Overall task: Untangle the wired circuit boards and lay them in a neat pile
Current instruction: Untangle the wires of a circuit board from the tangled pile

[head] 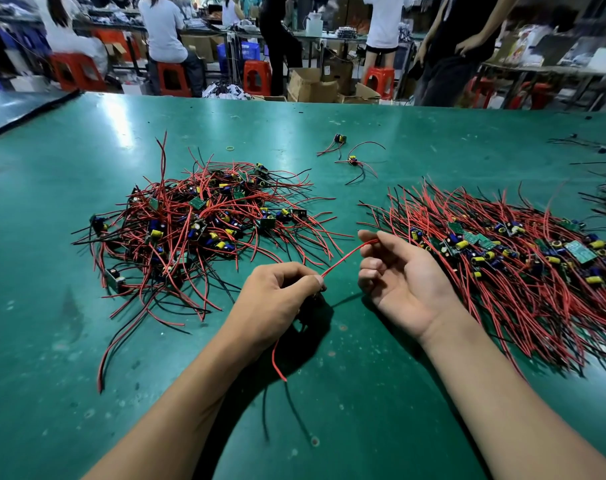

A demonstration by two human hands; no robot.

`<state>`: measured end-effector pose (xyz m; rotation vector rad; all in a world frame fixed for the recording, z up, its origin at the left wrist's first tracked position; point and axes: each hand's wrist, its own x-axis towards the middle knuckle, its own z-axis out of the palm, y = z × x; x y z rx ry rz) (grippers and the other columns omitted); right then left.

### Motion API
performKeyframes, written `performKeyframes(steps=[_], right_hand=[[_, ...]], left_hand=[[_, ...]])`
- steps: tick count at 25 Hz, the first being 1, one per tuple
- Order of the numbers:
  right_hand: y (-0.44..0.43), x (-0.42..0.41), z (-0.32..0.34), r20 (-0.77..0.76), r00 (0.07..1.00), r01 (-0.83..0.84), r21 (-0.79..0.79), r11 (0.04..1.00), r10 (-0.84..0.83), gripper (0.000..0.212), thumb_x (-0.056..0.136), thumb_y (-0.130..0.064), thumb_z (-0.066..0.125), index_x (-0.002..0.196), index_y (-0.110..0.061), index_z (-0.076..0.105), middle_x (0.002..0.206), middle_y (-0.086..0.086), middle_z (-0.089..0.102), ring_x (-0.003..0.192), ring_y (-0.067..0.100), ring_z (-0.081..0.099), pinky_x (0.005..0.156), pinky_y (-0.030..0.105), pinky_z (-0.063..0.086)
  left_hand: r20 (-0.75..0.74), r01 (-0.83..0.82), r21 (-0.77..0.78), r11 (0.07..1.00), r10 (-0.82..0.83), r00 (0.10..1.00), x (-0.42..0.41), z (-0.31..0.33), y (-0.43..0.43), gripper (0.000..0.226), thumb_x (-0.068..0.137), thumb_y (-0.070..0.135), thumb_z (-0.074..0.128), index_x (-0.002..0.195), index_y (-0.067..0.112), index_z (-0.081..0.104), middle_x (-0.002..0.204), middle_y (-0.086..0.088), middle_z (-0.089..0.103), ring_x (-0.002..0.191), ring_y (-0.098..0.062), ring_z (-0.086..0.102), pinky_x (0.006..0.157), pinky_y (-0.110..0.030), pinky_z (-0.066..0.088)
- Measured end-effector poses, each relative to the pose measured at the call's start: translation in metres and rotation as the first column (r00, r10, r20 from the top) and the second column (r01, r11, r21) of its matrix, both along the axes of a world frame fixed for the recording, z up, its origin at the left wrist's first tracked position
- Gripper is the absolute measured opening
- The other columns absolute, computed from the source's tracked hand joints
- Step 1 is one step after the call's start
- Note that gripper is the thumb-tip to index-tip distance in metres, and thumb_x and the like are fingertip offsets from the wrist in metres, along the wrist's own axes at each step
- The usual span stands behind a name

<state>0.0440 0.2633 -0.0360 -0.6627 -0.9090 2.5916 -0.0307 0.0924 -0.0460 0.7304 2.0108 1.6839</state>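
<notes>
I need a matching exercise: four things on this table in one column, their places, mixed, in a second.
1. tangled heap of red-wired green circuit boards
2. combed pile of red-wired circuit boards
3. single red wire
4. two loose wired boards

A. far centre of the green table
B. held between left hand and right hand
C. table's right side
D. table's left side

Pairs: 1-D; 2-C; 3-B; 4-A
</notes>
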Motion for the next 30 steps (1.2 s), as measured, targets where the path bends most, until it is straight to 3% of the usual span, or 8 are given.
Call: performKeyframes(steps=[4, 8, 13, 20, 22, 26, 30], right_hand=[[0.0021, 0.0030, 0.0033, -0.067, 0.994, -0.084, -0.032, 0.996, 0.082, 0.024, 0.081, -0.023, 0.062, 0.071, -0.005, 0.075, 0.066, 0.000, 0.051, 0.050, 0.007, 0.039, 0.043, 0.015, 0.035], [0.0022, 0.0020, 0.0034, -0.041, 0.998, -0.042, 0.000, 0.999, 0.042, 0.024, 0.081, -0.026, 0.063, 0.072, -0.006, 0.074, 0.065, -0.003, 0.048, 0.048, 0.005, 0.035, 0.042, 0.013, 0.032], [0.0064, 0.0049, 0.0064, -0.059, 0.986, -0.159, -0.120, 0.980, 0.153, 0.031, 0.086, -0.022, 0.059, 0.061, -0.007, 0.066, 0.055, -0.004, 0.037, 0.040, 0.006, 0.028, 0.036, 0.016, 0.021], [0.0062, 0.0060, 0.0060, -0.057, 0.982, -0.183, -0.035, 0.983, 0.181, 0.037, 0.088, -0.025, 0.056, 0.053, -0.012, 0.055, 0.051, -0.004, 0.032, 0.043, 0.008, 0.013, 0.039, 0.019, 0.013], [0.0062, 0.0051, 0.0047, -0.028, 0.991, -0.130, 0.001, 0.992, 0.130, 0.039, 0.091, -0.031, 0.058, 0.059, -0.010, 0.064, 0.052, -0.005, 0.035, 0.039, 0.006, 0.021, 0.037, 0.017, 0.016], [0.0059, 0.0033, 0.0000, 0.017, 0.999, -0.053, 0.133, 0.990, 0.051, 0.050, 0.085, -0.056, 0.058, 0.093, -0.009, 0.072, 0.063, -0.005, 0.045, 0.043, 0.004, 0.029, 0.041, 0.016, 0.023], [0.0059, 0.0014, -0.0029, 0.007, 1.000, -0.022, 0.200, 0.980, 0.021, 0.064, 0.074, -0.070, 0.058, 0.095, -0.011, 0.073, 0.068, -0.003, 0.051, 0.048, 0.007, 0.033, 0.042, 0.018, 0.031]], left_hand=[[-0.017, 0.011, -0.013, 1.000, -0.011, 1.000, -0.0002, 0.0011, -0.0012, 0.015, 0.089, 0.012, 0.066, 0.075, 0.008, 0.073, 0.063, -0.002, 0.066, 0.055, -0.008, 0.056, 0.054, -0.014, 0.044], [0.003, 0.011, -0.002, 1.000, -0.011, 1.000, 0.0001, 0.0018, -0.0016, 0.015, 0.089, 0.011, 0.066, 0.077, 0.006, 0.073, 0.065, -0.004, 0.067, 0.054, -0.007, 0.057, 0.053, -0.012, 0.044], [0.025, 0.016, 0.014, 1.000, -0.017, 1.000, 0.0001, 0.0016, -0.0002, 0.015, 0.089, 0.008, 0.066, 0.078, 0.002, 0.072, 0.061, -0.002, 0.066, 0.051, -0.007, 0.055, 0.052, -0.012, 0.044], [0.043, 0.043, 0.019, 0.999, -0.043, 0.998, -0.0005, 0.0009, 0.0003, 0.014, 0.089, 0.007, 0.066, 0.077, 0.003, 0.072, 0.058, 0.002, 0.066, 0.051, -0.005, 0.055, 0.052, -0.012, 0.043], [0.026, 0.019, 0.012, 1.000, -0.019, 0.999, -0.0018, 0.0001, -0.0009, 0.015, 0.089, 0.008, 0.066, 0.076, 0.005, 0.073, 0.060, 0.002, 0.066, 0.052, -0.006, 0.056, 0.053, -0.012, 0.043], [0.019, -0.034, 0.023, 0.999, 0.033, 0.999, -0.0012, 0.0005, -0.0007, 0.015, 0.090, 0.011, 0.065, 0.079, 0.003, 0.073, 0.064, 0.000, 0.068, 0.054, -0.006, 0.057, 0.053, -0.009, 0.043], [0.041, -0.053, 0.040, 0.998, 0.052, 0.998, -0.0014, 0.0024, 0.0005, 0.017, 0.092, 0.011, 0.064, 0.083, 0.000, 0.072, 0.063, -0.001, 0.069, 0.053, -0.006, 0.058, 0.051, -0.009, 0.043]])
